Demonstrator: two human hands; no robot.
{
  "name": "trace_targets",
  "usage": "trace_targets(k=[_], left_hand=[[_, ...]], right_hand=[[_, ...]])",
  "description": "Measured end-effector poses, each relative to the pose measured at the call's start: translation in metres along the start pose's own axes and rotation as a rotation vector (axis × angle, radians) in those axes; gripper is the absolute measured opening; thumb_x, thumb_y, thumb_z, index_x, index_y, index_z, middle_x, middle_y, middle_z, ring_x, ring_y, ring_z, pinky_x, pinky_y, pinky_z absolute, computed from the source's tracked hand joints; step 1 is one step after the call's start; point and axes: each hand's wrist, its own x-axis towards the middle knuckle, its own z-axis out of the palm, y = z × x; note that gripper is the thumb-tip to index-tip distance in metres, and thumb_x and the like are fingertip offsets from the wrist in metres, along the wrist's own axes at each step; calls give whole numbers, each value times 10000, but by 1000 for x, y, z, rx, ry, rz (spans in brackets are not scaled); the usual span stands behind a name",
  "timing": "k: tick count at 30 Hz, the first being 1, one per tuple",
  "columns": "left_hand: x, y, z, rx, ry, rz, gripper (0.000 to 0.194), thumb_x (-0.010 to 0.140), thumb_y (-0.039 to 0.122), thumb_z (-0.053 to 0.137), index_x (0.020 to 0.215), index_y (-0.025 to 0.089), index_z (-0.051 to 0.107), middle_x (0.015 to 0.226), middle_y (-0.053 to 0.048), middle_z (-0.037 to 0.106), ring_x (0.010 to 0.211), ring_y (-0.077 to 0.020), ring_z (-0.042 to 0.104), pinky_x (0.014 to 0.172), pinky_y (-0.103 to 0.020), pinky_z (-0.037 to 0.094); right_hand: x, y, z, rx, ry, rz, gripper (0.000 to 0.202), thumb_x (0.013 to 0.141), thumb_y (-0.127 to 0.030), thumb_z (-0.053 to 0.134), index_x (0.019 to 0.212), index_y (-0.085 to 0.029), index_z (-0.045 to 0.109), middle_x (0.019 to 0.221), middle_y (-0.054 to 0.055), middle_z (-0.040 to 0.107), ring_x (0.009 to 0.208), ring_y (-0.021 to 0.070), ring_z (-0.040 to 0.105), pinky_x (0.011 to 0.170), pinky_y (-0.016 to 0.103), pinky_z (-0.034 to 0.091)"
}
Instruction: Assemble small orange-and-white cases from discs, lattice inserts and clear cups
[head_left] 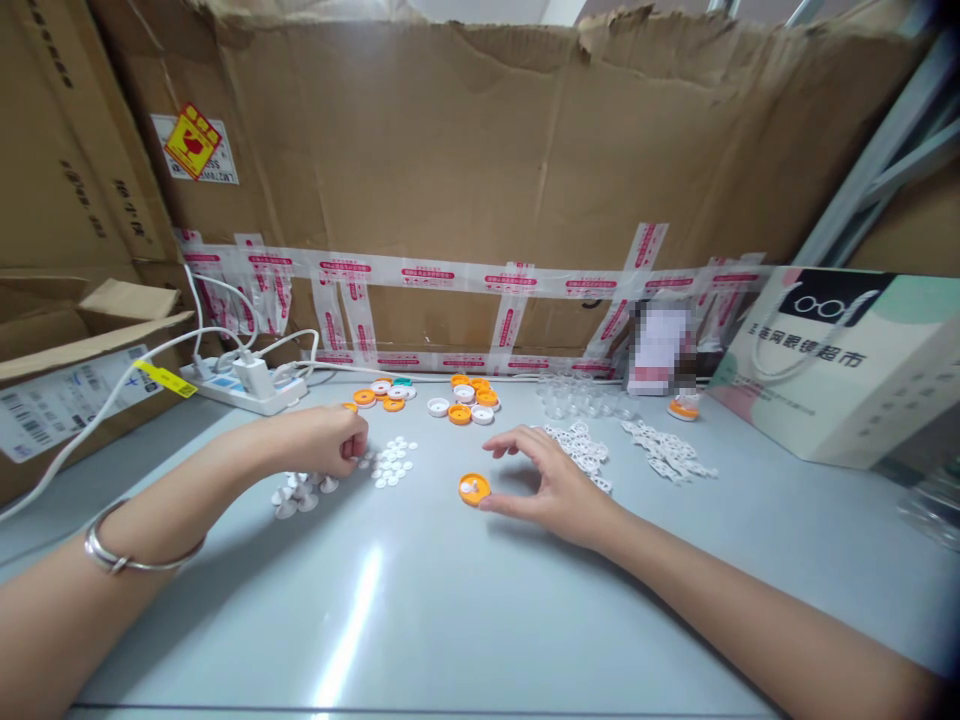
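My left hand [337, 442] is closed, its fingertips low beside the left edge of a group of small white discs [391, 463]; what it pinches, if anything, is hidden. White cone-shaped pieces [296, 494] stand under and in front of that wrist. My right hand [536, 475] has thumb and fingers apart, the thumb tip at the right edge of an orange round part [474, 489] lying flat. Small white pieces sit inside this orange part. Behind my right hand lies a pile of white openwork pieces [581, 450].
Orange and white round parts [460, 413] lie farther back, beside clear pieces [585, 397]. More white pieces [667, 450] are at right. A power strip [255, 388], cardboard box [75, 400] and paper bag [810, 370] flank the table [450, 620].
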Motion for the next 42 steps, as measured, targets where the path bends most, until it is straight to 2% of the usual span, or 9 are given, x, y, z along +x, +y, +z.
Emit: trace_targets(k=[7,14,21,26,30,34,37,40,42], left_hand=[[2,-5,5,-30,22,43,278,588,157,436,803,213,604,777,-16,622,641,-149,542,526,-211,388],[1,-3,-3,-137,-30,53,269,662,196,474,870,205,644,821,-25,658,728,-153,596,616,-210,441],[4,-9,-1,-237,-45,33,205,676,310,574,836,203,646,806,-10,672,724,-144,605,597,-188,434],[4,-9,-1,-205,-24,61,194,693,297,534,804,203,662,784,-3,677,696,-129,604,591,-177,428],[2,-7,0,-167,-13,79,232,648,203,499,811,203,664,746,5,673,664,-119,597,585,-173,427],[1,-6,1,-31,78,55,293,606,122,447,790,200,662,730,-11,653,645,-129,571,560,-192,398],[-1,3,-3,18,188,76,229,637,114,449,748,180,638,714,-21,638,631,-131,558,559,-203,393],[-5,28,-5,-115,437,211,154,747,164,463,777,171,614,747,-14,648,655,-119,577,607,-207,431],[-8,53,-1,-328,626,310,148,805,207,476,880,174,599,799,-10,667,693,-106,608,619,-188,464]], right_hand=[[1,1,0,21,12,7,447,654,-458,691,1021,-246,546,989,29,567,969,193,504,879,358,379],[1,3,0,44,11,4,424,671,-453,676,1015,-239,549,985,30,575,957,185,514,861,350,397],[4,7,-3,136,39,88,364,705,-444,630,996,-233,570,983,25,591,941,170,535,835,319,402],[7,6,-7,281,48,230,335,766,-455,543,980,-203,593,937,33,604,852,158,550,778,307,410],[8,7,-7,356,53,263,331,773,-450,533,973,-194,599,942,35,613,842,157,555,758,298,415],[7,8,-8,358,91,243,309,785,-430,528,961,-189,607,922,35,623,844,154,564,760,295,420],[5,6,-8,266,142,172,236,788,-367,547,925,-190,621,883,28,626,822,147,570,761,296,431],[5,1,-4,166,195,-35,140,793,-274,561,878,-192,637,854,20,630,825,134,578,785,284,441],[5,-3,0,146,232,-180,141,803,-228,558,915,-196,638,856,18,638,820,120,587,780,266,456]])
